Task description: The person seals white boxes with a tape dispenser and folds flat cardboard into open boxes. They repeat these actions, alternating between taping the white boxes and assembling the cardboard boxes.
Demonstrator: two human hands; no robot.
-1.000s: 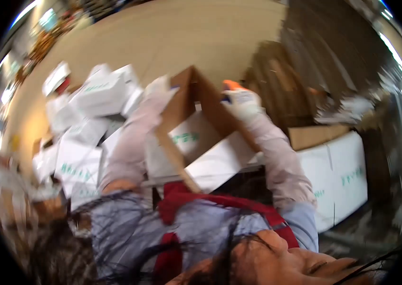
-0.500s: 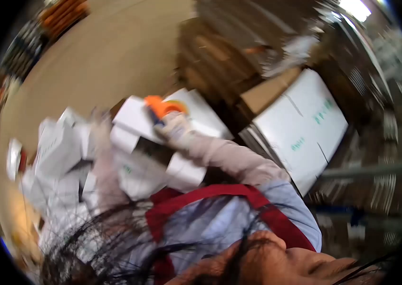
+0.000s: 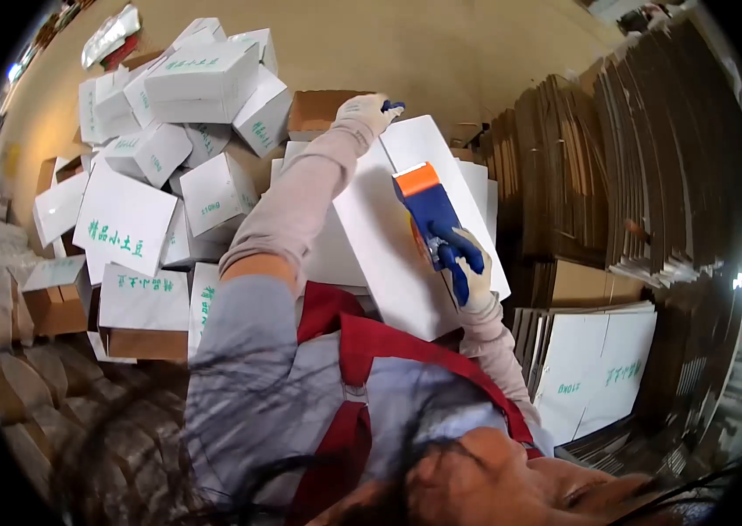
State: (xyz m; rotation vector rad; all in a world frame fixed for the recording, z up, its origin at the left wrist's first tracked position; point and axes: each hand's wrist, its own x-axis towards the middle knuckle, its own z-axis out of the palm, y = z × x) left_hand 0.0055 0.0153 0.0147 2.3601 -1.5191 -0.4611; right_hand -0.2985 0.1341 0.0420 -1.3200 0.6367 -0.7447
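A long white carton (image 3: 369, 210) lies in front of my body with its seam upward. My right hand (image 3: 473, 273), in a white glove with blue-coated fingers, is wrapped round the handle of a blue and orange tape dispenser (image 3: 429, 203). The dispenser's orange head rests on or just above the carton top, right of the seam. At the carton's far end my left hand (image 3: 369, 112), gloved alike, has its fingers curled at the edge; part of its grip is hidden.
Many white cartons (image 3: 203, 81) with green print are piled to my left. On my right stand flattened brown cardboard stacks (image 3: 564, 167) and folded white cartons (image 3: 595, 373). An open brown box (image 3: 317, 112) sits beyond my left forearm. Plastic-wrapped goods (image 3: 73, 399) are at lower left.
My view has turned, and the blur has cleared. The tape dispenser in my right hand now lies over the seamed carton; my left hand has come to that carton's far end.
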